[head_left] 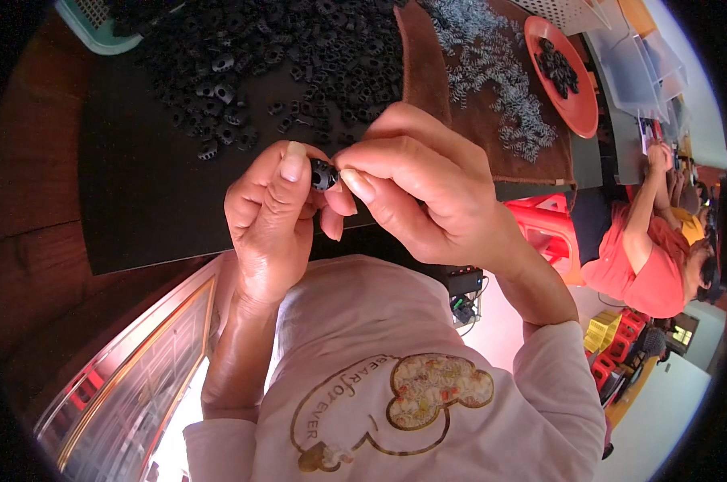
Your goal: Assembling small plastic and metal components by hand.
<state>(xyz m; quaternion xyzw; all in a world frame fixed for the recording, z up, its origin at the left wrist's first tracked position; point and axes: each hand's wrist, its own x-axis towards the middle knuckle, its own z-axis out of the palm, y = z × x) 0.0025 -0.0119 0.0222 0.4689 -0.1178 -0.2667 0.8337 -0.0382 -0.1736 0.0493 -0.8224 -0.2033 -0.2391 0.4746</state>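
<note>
Over the near part of the dark tabletop, my left hand (273, 201) pinches a small black plastic cord lock (323, 174) between thumb and fingers. From the other side, my right hand (428, 181) is closed, its thumb and forefinger tips pressed together at the cord lock's right end. Anything else between those tips is hidden. Beyond my hands lies a big heap of loose black plastic cord-lock parts (259, 60). To the right of the heap, many small metal springs (500, 88) are spread on a brown cloth (424, 64).
An orange-red plate (584, 116) holding small black parts sits at the right. A green basket (110, 40) stands at the far left. Clear plastic bins (633, 80) are beyond the plate. To the right are a red stool (544, 233) and a seated person in a coral shirt (641, 265).
</note>
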